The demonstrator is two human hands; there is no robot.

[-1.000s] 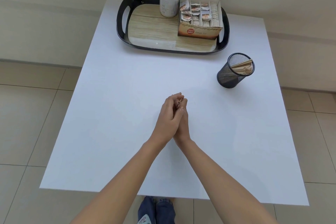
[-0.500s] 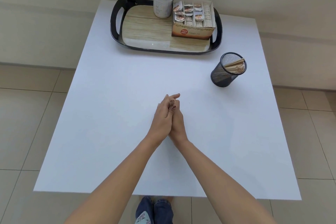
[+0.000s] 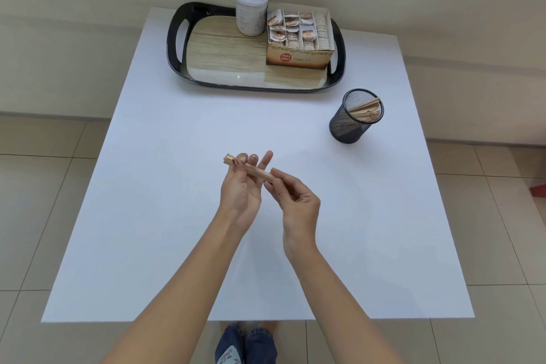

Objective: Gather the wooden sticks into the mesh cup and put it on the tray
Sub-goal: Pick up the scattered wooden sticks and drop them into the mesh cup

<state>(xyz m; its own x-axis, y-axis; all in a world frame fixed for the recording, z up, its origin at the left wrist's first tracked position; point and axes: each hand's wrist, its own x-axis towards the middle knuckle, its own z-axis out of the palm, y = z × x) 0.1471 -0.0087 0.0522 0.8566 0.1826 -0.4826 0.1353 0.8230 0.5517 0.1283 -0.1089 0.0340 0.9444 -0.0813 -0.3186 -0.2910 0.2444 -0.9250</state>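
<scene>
Both hands clamp one bundle of sticks (image 3: pixel 247 170): left hand (image 3: pixel 240 186) at its far-left end, right hand (image 3: pixel 292 201) at its near-right end. The long axis points roughly toward the cup (image 3: pixel 356 117), far-right of the grip, nearer the right hand, off the tray (image 3: pixel 174 47).

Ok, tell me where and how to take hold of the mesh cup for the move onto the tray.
Wrap the round mesh wall of the mesh cup about mid-height, coming from its near right side, probably with the right hand once free. It stands upright, and wooden sticks poke past the rim, so a grasp from above looks awkward.
</scene>
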